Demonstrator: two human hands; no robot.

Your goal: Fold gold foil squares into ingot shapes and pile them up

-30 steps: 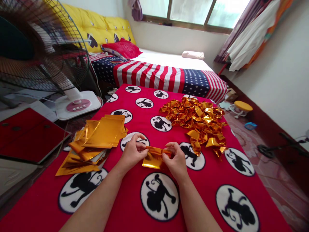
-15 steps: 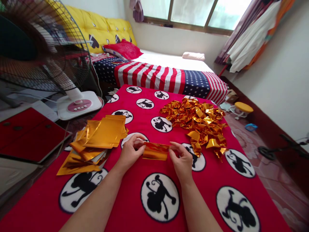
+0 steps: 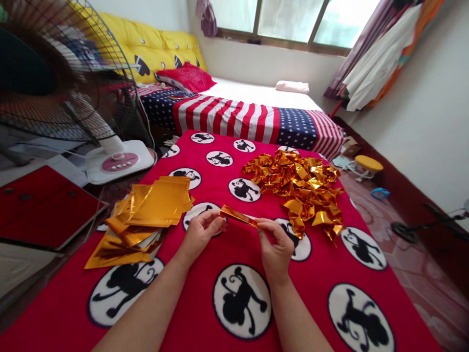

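Note:
A narrow folded strip of gold foil paper (image 3: 238, 215) stretches between my hands, just above the red cloth, its left end higher than its right. My right hand (image 3: 275, 247) pinches the right end between thumb and fingers. At the left end are the curled fingertips of my left hand (image 3: 202, 233), thumb just below the strip; their grip is partly hidden. To the left lies a loose stack of flat gold foil sheets (image 3: 159, 201). A heap of folded gold foil pieces (image 3: 304, 183) spreads on the right.
The red cloth (image 3: 176, 303) has black monkey figures in white circles. A standing fan (image 3: 119, 159) is at the left, beside a red-doored cabinet (image 3: 40, 205). Behind is a bed with a flag-patterned cover (image 3: 234, 117). A yellow stool (image 3: 368, 164) stands on the floor at right.
The foil paper has gone from a wider creased panel to a narrow, slanted strip. Its left end has risen, and my left fingers have shifted slightly right.

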